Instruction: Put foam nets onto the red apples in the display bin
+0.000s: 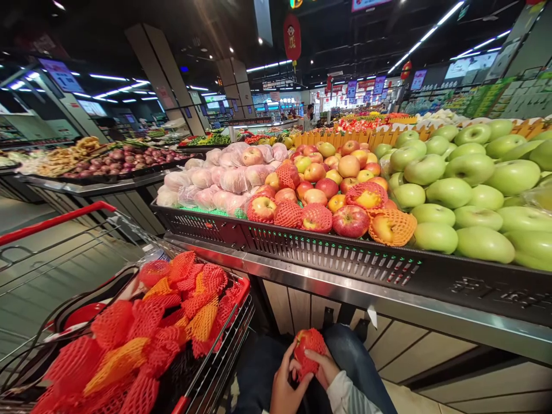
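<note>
Low in the middle of the head view, my left hand (287, 376) and my right hand (323, 368) are closed around an apple (301, 343). A red foam net sleeve (315, 345) covers much of its right side, and some bare apple skin shows at the upper left. My fingers press on the sleeve from both sides, above my knees. Beyond my hands, the black display crate (280, 236) holds red and yellow apples (326, 188), several of them in red or orange nets. To the left, a pile of red and orange foam nets (146, 322) lies in a shopping cart.
The shopping cart (56, 221) with its red handle stands close on my left. Green apples (470, 167) fill the right of the stand, and bagged pale fruit (219, 178) its left. A metal ledge (310, 282) runs along the front. Onions (125, 161) lie on another stand.
</note>
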A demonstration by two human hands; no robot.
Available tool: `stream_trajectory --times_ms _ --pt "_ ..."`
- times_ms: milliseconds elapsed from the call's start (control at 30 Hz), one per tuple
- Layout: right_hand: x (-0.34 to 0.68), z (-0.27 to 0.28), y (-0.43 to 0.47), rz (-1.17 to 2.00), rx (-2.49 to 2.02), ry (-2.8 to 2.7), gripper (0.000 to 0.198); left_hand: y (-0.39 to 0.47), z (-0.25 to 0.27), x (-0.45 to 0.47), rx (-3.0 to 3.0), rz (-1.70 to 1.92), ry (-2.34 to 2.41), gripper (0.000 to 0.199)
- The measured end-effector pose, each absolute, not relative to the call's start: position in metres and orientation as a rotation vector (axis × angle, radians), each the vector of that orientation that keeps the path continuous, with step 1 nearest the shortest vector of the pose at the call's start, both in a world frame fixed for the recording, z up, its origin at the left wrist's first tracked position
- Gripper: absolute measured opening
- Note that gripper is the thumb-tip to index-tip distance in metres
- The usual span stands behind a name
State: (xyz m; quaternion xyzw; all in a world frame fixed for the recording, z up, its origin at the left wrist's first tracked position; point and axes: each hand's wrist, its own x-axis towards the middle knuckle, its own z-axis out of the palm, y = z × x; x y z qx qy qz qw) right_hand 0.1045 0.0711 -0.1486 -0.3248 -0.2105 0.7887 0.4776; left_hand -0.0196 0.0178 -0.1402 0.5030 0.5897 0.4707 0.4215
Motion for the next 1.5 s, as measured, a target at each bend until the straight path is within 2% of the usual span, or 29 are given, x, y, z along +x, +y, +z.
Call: stream_trajectory --times_ms 167,233,433,633,733,833,933,1033,1200,1333,1500 --pt "0.104 -0.143 0.070 1.944 -0.803 -0.411 0.067 0.022 -0.112 -0.038 1.394 1.156 1.568 0.042" --pt "0.104 -0.140 0.069 1.966 -0.770 -0.451 0.075 0.026 -0.105 -0.047 1.444 1.122 1.573 0.033" --pt "0.105 -0.141 0.068 2.051 -0.738 -0.437 0.078 0.034 -0.101 -0.066 1.569 1.008 1.549 0.031" --pt "0.102 -0.144 0.070 2.033 -0.749 -0.342 0.057 0.033 -0.103 -0.072 1.700 0.833 1.514 0.027" --pt "0.102 -0.142 0.070 2.032 -0.776 -0.325 0.054 0.038 -0.104 -0.073 1.658 0.860 1.550 0.027" --pt "0.101 -0.137 0.068 2.130 -0.789 -0.346 0.060 0.042 -0.101 -0.074 1.601 0.973 1.616 0.035" --pt "0.098 -0.131 0.065 2.236 -0.791 -0.361 0.069 0.042 -0.100 -0.074 1.552 1.052 1.625 0.065" --pt "0.094 -0.124 0.063 2.245 -0.771 -0.310 0.067 0.039 -0.105 -0.075 1.541 1.011 1.602 0.092" --pt "0.094 -0.114 0.063 2.398 -0.726 -0.235 0.061 0.034 -0.132 -0.070 1.736 0.954 1.396 0.113" --pt "0.098 -0.112 0.063 2.519 -0.676 -0.230 0.055 0.029 -0.151 -0.061 1.875 0.934 1.278 0.105" --pt "0.097 -0.120 0.065 2.377 -0.743 -0.189 0.068 0.030 -0.134 -0.055 2.059 1.250 1.448 0.088"
